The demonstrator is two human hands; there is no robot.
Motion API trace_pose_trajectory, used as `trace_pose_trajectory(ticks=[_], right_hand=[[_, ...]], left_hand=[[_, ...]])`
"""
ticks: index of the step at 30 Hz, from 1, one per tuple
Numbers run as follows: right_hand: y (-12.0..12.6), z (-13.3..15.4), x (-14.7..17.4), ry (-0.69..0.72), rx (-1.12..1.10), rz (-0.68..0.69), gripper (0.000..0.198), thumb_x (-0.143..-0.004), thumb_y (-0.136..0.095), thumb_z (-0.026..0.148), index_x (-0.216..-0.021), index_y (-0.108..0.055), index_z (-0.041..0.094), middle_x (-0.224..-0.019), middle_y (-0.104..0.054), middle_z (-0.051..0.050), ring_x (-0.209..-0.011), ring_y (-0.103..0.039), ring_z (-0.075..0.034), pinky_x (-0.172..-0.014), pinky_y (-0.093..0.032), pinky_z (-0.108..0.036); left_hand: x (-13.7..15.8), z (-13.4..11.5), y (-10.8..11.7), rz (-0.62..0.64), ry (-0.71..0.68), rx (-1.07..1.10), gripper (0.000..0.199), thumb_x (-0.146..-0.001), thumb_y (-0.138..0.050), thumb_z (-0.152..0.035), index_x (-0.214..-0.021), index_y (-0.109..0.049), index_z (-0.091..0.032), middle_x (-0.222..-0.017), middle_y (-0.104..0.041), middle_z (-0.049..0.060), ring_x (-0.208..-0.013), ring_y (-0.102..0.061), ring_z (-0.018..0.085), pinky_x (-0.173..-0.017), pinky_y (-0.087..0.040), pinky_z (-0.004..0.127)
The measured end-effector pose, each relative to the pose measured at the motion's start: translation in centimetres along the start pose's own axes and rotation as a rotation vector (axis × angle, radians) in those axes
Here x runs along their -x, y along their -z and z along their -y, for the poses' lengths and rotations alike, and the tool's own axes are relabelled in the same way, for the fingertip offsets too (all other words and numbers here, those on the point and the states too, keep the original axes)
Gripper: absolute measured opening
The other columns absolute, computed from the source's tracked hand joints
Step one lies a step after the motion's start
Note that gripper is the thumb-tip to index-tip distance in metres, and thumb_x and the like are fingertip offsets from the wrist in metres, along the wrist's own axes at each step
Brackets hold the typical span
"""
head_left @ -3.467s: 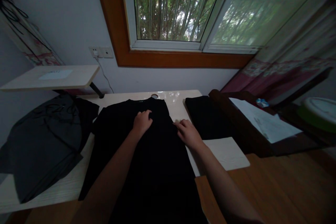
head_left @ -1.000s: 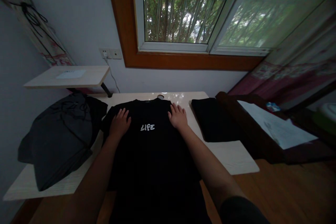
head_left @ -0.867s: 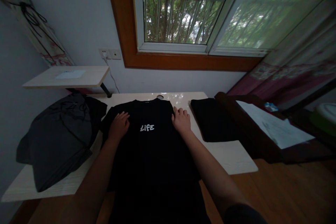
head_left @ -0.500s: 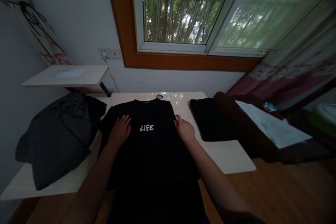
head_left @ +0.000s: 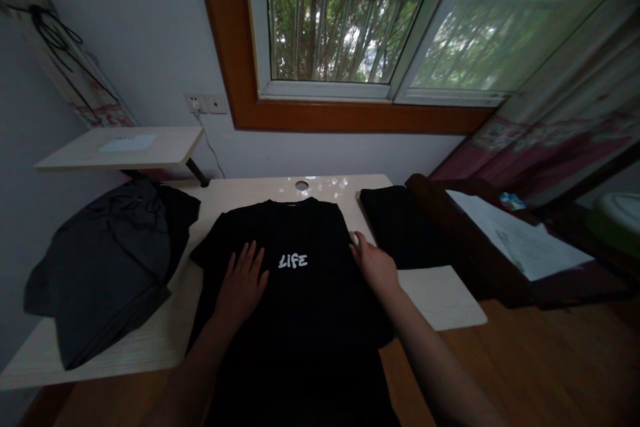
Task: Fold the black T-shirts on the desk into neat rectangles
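A black T-shirt [head_left: 300,307] with white lettering on its chest lies spread on the pale desk [head_left: 240,188], collar toward the wall. Its left sleeve sticks out, while the right side runs straight down with no sleeve showing. My left hand [head_left: 243,277] rests flat on the chest, fingers spread, left of the lettering. At the shirt's right edge, my right hand [head_left: 375,265] has its fingers curled around the fabric. A small pale spot shows by those fingertips, too unclear to name. The shirt's lower part merges with dark clothing beneath me.
A dark grey garment [head_left: 110,267] with a drawstring lies heaped on the left, below a small raised shelf [head_left: 125,150]. A folded black cloth [head_left: 400,227] sits on the right. Beyond it, a paper sheet [head_left: 515,233] lies on dark brown furniture. A window [head_left: 350,20] is ahead.
The T-shirt has slid toward me and a little to the right, both hands moving along with it. More bare desk shows beyond its collar.
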State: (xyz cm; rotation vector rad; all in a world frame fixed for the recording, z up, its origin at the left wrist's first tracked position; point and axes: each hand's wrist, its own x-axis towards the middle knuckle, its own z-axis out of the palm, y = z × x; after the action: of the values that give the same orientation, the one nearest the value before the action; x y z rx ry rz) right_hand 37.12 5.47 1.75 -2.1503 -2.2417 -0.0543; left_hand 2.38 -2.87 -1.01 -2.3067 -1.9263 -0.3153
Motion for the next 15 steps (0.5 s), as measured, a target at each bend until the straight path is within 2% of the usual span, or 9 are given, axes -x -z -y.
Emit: trace_pose_trajectory(ticks=[3,7,11,15], right_hand=[[0.0,-0.8,0.6,0.012,-0.017,0.004,0.045,-0.106,-0.043,0.041,-0.147,-0.043,0.024,-0.094,-0.075,-0.007,-0.075,-0.07,-0.019,-0.067,-0.046,-0.027],[0.8,-0.2,0.5,0.095,0.036,-0.138,0.044,-0.103,-0.046,0.031,-0.145,-0.05,0.021,-0.107,-0.071,-0.014,-0.097,-0.066,-0.027,-0.081,-0.05,-0.035],[1.4,2.0,-1.0,0.228,-0.03,-0.241,0.046,-0.101,-0.041,0.021,-0.145,-0.052,0.014,-0.127,-0.064,-0.019,-0.117,-0.059,-0.031,-0.1,-0.047,-0.042],[-0.2,5.0,-3.1,0.345,-0.158,-0.174,0.048,-0.102,-0.041,0.026,-0.146,-0.051,0.009,-0.154,-0.047,-0.018,-0.14,-0.046,-0.029,-0.116,-0.038,-0.04]], left_hand=[[1.2,-1.3,0.2,0.005,0.0,-0.003,0.057,-0.102,-0.039,-0.041,-0.154,-0.044,-0.017,-0.165,-0.031,0.014,-0.153,-0.029,0.031,-0.124,-0.027,0.058],[0.6,-1.1,0.2,0.035,-0.012,0.004,0.059,-0.102,-0.039,-0.046,-0.153,-0.044,-0.017,-0.165,-0.032,0.014,-0.154,-0.028,0.031,-0.123,-0.028,0.058],[-2.9,-0.3,-0.5,0.061,-0.014,0.011,0.06,-0.102,-0.037,-0.046,-0.152,-0.045,-0.014,-0.164,-0.034,0.016,-0.154,-0.028,0.031,-0.124,-0.026,0.056],[-7.1,-0.2,-1.6,0.07,0.026,0.009,0.064,-0.102,-0.035,-0.047,-0.152,-0.044,-0.008,-0.164,-0.034,0.019,-0.153,-0.029,0.032,-0.125,-0.024,0.053]])
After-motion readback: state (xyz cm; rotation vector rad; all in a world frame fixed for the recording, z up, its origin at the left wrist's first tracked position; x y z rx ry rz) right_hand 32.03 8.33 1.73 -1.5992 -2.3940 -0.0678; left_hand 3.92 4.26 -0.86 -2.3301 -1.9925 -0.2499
